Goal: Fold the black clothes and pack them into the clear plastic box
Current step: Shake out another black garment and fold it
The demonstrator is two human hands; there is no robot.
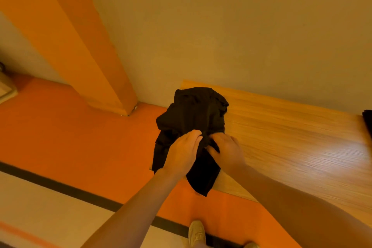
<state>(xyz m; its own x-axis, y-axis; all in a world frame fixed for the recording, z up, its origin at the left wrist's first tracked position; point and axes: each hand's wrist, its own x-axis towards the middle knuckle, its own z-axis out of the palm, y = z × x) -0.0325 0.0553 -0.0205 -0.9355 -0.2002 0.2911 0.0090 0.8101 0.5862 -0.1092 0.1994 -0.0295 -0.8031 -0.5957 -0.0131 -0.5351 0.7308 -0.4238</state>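
Cream wall [221, 26] fills the far side of the view, with a streaked stain running along its upper edge. An orange pillar [80, 36] slants down the left part of that wall and meets an orange floor [70, 137]. Nearer to me the floor changes to a pale band, separated from the orange by a dark stripe [70, 189].

On the right stands a wooden table [291, 147] with a light grain finish; its left end sits just below my hands, and its surface is blurred in this view.

My left hand [182, 154] is held out in front of me, fingers curled and thumb pressed in, pinching a bunched fold of the black garment [193, 115]. My right hand [227, 152] is just beside it, almost touching, with fingers likewise curled into the same bunch of cloth. Both hands have hold of the fabric at one gathered point.

The black garment is crumpled. Part of it billows up beyond my knuckles over the left end of the table, and the rest hangs down below my hands past the table's near corner, over the orange floor. Which kind of garment it is cannot be told.

A second dark item [368, 125] shows at the right edge of the table, cut off by the frame.

My pale shoe [196, 233] stands on the floor at the near edge.
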